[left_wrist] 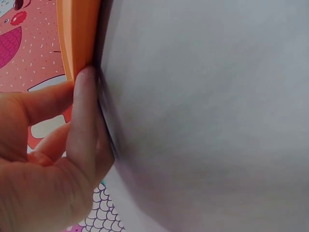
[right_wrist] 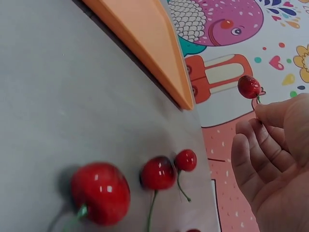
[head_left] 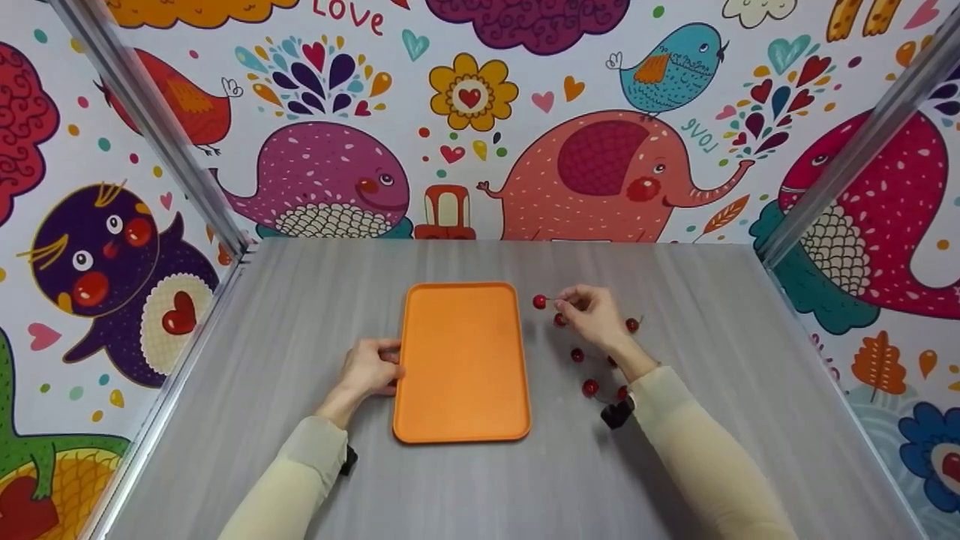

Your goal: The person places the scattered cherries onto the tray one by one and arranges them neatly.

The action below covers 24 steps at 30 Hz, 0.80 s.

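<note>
An orange tray (head_left: 463,364) lies flat on the grey table. At its left edge, my left hand (head_left: 369,367) holds the rim with thumb and fingers; in the left wrist view fingertips meet the tray wall (left_wrist: 79,38). Just beyond the tray's right side, my right hand (head_left: 596,315) pinches a red cherry by its stem. That cherry (right_wrist: 249,87) hangs in the air, apart from the tray. Below and around the right hand, several more cherries with stems lie on the table, among them one cherry (head_left: 590,388) and another (head_left: 577,355). The forearm partly covers some.
Behind the table (head_left: 315,300) rises a wall (head_left: 457,150) printed with cartoon animals. Metal posts (head_left: 161,142) stand at both sides. Dark wrist mounts (head_left: 617,412) sit under the sleeves.
</note>
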Available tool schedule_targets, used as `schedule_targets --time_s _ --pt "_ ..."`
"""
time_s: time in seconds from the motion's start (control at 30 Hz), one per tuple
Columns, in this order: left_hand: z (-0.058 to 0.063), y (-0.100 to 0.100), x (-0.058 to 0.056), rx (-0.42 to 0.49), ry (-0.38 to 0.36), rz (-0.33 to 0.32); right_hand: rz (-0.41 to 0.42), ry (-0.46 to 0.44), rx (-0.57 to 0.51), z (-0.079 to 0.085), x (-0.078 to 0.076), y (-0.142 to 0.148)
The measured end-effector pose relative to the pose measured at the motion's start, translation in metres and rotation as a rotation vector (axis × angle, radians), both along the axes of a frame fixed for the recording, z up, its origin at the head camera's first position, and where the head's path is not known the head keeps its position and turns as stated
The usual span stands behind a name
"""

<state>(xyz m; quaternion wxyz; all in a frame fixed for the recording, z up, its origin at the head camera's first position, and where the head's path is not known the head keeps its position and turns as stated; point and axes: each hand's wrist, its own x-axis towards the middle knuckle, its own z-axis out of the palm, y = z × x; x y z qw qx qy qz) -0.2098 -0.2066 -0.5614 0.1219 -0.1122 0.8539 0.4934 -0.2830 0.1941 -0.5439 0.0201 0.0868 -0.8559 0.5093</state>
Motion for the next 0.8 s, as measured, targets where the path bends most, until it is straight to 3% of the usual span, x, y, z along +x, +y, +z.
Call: schedule_targets --time_s 0.17,0.43,0.8 --pt "0.0 -0.001 0.0 0.011 0.0 0.006 0.005 -0.036 -0.019 -0.003 -0.005 -0.016" --pt "0.0 -0.003 0.0 0.026 -0.007 0.01 0.044 0.013 -0.015 -0.005 -0.014 -0.048" --pt "0.0 -0.002 0.0 0.033 -0.001 0.013 0.041 -0.027 -0.001 -0.004 -0.02 -0.094"
